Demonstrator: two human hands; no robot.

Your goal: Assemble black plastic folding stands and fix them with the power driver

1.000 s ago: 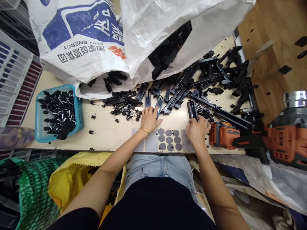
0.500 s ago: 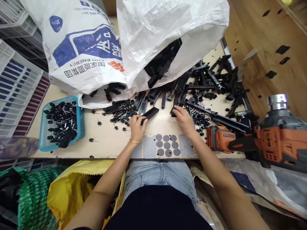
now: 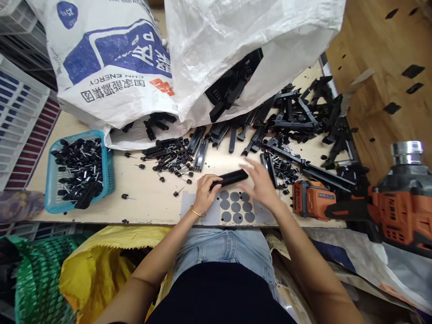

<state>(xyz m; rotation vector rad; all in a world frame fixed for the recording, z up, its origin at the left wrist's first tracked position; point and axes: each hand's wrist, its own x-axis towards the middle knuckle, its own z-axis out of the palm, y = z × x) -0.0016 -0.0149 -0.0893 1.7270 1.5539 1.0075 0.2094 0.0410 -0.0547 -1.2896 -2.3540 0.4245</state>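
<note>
Handling a black plastic bar (image 3: 232,178), left hand (image 3: 204,192) clasping one end, right hand (image 3: 263,185) spread opposite, I likely need steadiness.

Held part (image 3: 233,178): plain black. Loose parts (image 3: 201,155): black to dark grey. Counter (image 3: 151,209): pale beige, grey circles (image 3: 236,207) in rows. Basket (image 3: 109,168): light blue. Sack (image 3: 157,105): white, blue and orange-red print (image 3: 124,51). Power tool (image 3: 393,213): orange and black, silver tip (image 3: 407,153). Bracelet (image 3: 197,213) looks gold from here.

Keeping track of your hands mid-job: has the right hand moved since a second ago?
Yes: judged against the grey circles on the table, the right hand has moved leftward, nearer to them.
</note>
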